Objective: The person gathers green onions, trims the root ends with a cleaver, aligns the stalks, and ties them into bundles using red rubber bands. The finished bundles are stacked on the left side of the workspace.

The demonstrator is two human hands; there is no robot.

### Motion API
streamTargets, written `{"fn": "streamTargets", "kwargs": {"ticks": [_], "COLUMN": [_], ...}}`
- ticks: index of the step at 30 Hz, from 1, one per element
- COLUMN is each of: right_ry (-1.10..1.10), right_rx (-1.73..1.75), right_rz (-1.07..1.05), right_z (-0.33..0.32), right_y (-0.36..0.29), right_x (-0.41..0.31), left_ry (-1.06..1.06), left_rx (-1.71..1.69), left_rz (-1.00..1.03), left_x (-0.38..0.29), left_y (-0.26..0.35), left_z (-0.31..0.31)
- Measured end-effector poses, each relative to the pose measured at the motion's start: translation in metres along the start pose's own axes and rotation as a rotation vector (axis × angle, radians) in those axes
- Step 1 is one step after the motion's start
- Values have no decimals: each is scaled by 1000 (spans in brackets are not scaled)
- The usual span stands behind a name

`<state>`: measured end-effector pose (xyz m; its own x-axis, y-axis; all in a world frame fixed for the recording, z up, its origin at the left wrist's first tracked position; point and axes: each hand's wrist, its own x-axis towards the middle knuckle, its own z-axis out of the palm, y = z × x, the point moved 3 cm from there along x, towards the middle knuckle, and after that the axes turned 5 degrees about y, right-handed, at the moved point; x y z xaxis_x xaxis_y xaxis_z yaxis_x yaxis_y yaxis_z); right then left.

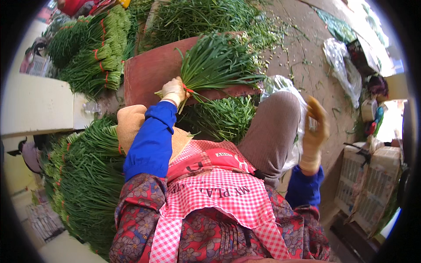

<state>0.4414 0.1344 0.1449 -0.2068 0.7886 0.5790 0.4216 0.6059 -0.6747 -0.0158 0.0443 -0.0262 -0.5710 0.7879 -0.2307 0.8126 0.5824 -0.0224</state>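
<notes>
My left hand [174, 90], in a pale glove, is closed around the stem end of a bunch of long green leafy stalks [217, 65], by a red tie [187, 88]. The leaves fan out to the right over a reddish-brown board [148, 70]. My right hand [315, 121], also gloved and a little blurred, is raised to the right of my knee, fingers apart, with nothing seen in it. Loose green stalks [223, 115] lie below the board, and a clear plastic bag [279, 83] is beside my knee.
Tied bunches [98, 49] are stacked at the upper left, and more bunches [88, 177] lie at my left side. A heap of loose greens [204, 16] is beyond the board. Cut bits litter the floor [296, 56]. Plastic crates [365, 180] stand at the right. Part of another person [74, 6] shows at the top left.
</notes>
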Motion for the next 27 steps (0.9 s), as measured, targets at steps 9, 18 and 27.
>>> {"fn": "streamTargets", "kwargs": {"ticks": [9,18,27], "right_ry": [-809,-880,-1113], "right_rx": [-397,-653,-354], "right_rz": [-690,-801,323], "right_z": [310,385,397], "right_y": [-115,-87,-53], "right_x": [-29,-49,-37], "left_ry": [38,105,-169], "left_rx": [-56,-140,-479], "left_rz": [4,25,298], "left_x": [0,4,18], "left_y": [-5,-10,-41], "left_z": [8,20,14]}}
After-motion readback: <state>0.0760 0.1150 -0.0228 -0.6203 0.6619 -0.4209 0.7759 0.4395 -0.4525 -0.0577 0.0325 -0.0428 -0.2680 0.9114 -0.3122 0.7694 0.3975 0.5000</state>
